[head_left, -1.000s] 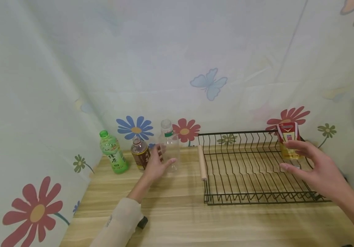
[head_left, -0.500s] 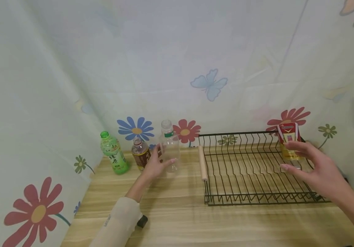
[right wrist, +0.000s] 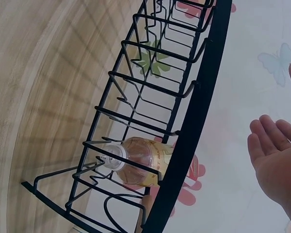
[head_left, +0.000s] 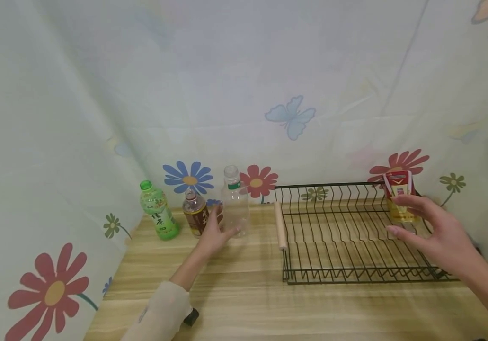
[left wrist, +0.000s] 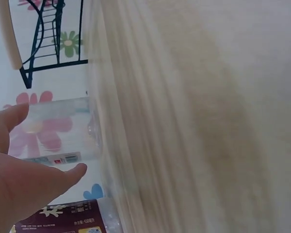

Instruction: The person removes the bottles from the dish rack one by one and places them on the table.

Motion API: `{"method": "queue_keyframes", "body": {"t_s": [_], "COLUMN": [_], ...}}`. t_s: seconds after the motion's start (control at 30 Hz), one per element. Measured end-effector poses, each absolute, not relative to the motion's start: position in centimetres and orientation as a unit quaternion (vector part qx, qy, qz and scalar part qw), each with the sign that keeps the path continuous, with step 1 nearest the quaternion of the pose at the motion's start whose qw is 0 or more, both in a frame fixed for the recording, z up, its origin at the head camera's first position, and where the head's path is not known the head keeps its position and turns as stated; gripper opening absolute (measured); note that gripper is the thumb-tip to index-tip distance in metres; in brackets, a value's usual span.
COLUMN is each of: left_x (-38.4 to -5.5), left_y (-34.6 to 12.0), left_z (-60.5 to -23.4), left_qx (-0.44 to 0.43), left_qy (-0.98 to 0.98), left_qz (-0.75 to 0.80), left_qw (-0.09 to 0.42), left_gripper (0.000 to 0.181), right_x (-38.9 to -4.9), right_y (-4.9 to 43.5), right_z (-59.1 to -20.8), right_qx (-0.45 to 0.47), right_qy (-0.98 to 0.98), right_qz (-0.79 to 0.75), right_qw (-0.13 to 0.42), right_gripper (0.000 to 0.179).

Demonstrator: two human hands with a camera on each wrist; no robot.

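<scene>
In the head view my left hand (head_left: 214, 237) is beside a clear capless bottle (head_left: 236, 203) with a green neck band, standing upright on the wooden table. Thumb and fingers are spread near its lower body. A brown-labelled bottle (head_left: 194, 215) stands just left of that hand, partly behind the fingers. Further left is a green tea bottle (head_left: 160, 213). My right hand (head_left: 444, 234), holding nothing, hovers over the right end of a black wire rack (head_left: 333, 279), fingers apart. Near it, a bottle with a red and gold label (head_left: 398, 182) sits neck-down in the rack, as the right wrist view confirms.
The rack has a wooden handle (head_left: 280, 226) on its left end. Behind the table (head_left: 244, 303) hangs a pale curtain (head_left: 235, 85) printed with flowers and butterflies, and it also borders the left side.
My left hand has drawn slightly back toward me, its thumb lower beside the clear bottle. My right hand hardly moves. The view has shifted a little.
</scene>
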State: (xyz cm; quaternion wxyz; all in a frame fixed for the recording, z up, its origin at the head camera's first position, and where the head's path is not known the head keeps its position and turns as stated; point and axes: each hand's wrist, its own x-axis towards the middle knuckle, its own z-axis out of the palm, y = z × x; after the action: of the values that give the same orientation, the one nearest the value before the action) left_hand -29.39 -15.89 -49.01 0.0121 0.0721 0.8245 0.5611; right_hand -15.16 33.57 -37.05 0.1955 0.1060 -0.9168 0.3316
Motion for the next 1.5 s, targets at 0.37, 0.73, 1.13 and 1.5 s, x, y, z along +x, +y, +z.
{"method": "queue_keyframes", "body": {"t_s": [0.37,0.73,1.13,1.5], "left_x": [-24.5,-19.0,-17.0,-17.5], "left_y": [-16.5,-14.5,-9.5,-6.5], "left_z": [-48.9,-46.1,-43.7,-43.7], "left_qx": [0.062,0.09,0.16,0.164], "left_qy": [0.83,0.814,0.787,0.783], "left_qz": [0.554,0.571,0.585,0.588], "left_qw": [0.028,0.056,0.112,0.123], "left_gripper": [0.099,0.091,0.092,0.092], "right_x": [-15.9,-16.6,-18.0,-19.7], "right_y": [33.9,36.1,38.6,40.3], "right_z": [-36.7,-35.7,-36.5,-37.8], "right_qx": [0.108,0.081,0.027,0.006], "right_qy": [-0.909,-0.913,-0.92,-0.928], "right_qz": [0.349,0.345,0.355,0.34], "right_qw": [0.2,0.2,0.167,0.151], "right_gripper": [0.073,0.07,0.074,0.077]}}
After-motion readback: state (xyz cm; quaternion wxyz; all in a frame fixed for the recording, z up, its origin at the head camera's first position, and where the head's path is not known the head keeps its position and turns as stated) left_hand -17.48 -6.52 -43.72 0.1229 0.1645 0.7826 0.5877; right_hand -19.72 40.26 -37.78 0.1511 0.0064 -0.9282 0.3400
